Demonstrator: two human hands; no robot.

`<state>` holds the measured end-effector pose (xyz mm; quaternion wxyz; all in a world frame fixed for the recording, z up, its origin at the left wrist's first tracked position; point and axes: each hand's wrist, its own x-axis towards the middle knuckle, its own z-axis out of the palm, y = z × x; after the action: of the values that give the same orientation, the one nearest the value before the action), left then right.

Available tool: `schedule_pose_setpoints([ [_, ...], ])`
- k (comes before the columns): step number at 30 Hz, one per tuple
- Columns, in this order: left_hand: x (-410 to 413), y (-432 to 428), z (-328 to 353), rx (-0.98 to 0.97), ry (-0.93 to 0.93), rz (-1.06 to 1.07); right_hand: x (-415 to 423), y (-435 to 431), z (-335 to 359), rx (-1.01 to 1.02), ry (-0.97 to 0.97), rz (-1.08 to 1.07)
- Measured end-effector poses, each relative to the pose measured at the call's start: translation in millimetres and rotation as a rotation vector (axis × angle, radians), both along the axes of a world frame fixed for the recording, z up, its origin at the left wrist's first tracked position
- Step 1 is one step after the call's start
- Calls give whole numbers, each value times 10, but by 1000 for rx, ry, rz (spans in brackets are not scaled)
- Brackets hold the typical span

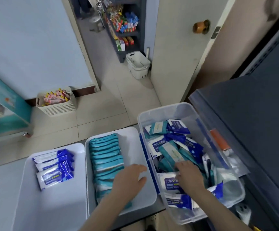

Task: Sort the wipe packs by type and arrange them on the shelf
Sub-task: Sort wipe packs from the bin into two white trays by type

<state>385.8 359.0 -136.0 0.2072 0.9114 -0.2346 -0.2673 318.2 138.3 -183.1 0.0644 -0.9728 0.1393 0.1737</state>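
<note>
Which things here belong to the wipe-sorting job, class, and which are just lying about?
Belong: clear bin of mixed packs; middle tray with teal packs; left tray with blue packs; left hand; right hand.
Lying about: snack basket; white baskets; door knob; orange item.

Only one camera, worn on the person's head, wide-angle, pointing forward and tilted down. It's pretty close above the middle white rectangular plastic tray (135, 147) and the clear plastic storage bin (177, 112), with the open doorway (102, 47) farther off up top.
</note>
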Motion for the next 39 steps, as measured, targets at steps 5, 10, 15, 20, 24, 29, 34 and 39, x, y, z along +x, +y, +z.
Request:
schedule_pose_setpoints([
  [5, -104, -432, 38, -11, -29, -46, 86, -160, 280, 128, -43, 68],
  [10, -131, -893, 136, 49, -113, -72, 117, -310, 609, 358, -355, 182],
  [15, -51, -926, 112, 59, -109, 198, -6, -470, 653, 407, -545, -117],
  [20, -20, -863, 142, -7, 16, 400, -248, -320, 325, 215, 311, 292],
  [24, -69, -833, 152, -61, 49, 466, -228, -315, 165, 158, 268, 333],
  [29, -88, -726, 112, -257, 89, 652, -42, -582, 356, 537, -48, -149],
  [34, -141, -718, 106, -490, 217, 891, 106, -679, 634, 895, -227, -378],
  [39, -187, -791, 176, -585, 353, 889, 125, -679, 591, 905, -152, -348],
])
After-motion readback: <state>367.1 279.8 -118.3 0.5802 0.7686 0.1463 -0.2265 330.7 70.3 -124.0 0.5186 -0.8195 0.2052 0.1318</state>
